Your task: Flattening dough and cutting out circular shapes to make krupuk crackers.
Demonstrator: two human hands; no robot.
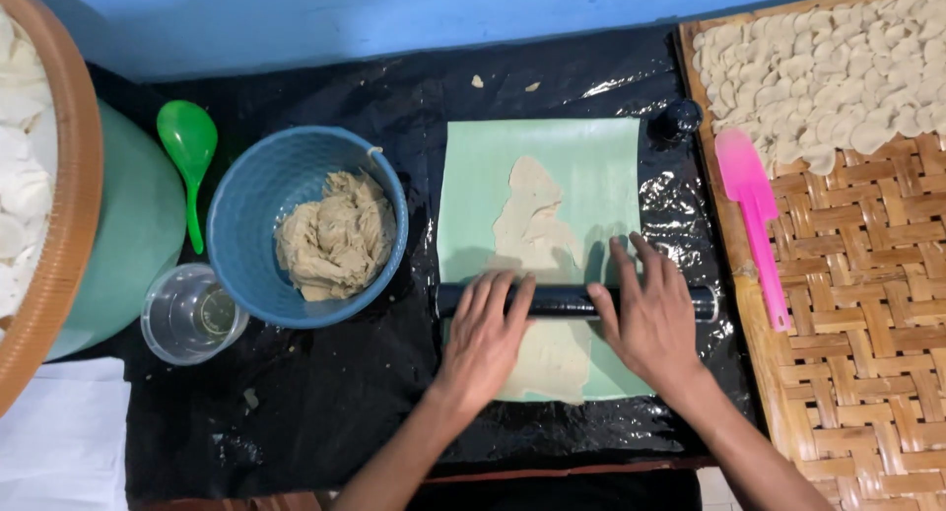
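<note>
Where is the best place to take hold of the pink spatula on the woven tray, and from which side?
Probably by the long, narrow handle of the pink spatula, coming from above. It lies flat on the woven tray with its handle end toward the person and its wide blade near the pale dough pieces, so the handle looks freest.

black plastic sheet (345, 393), blue bowl (258, 176), green mat (591, 156)

A glossy black plastic sheet (325, 393) is spread over the bench, and a light blue surface (345, 18) is seen behind it; light is reflected off the wrinkled plastic
</note>
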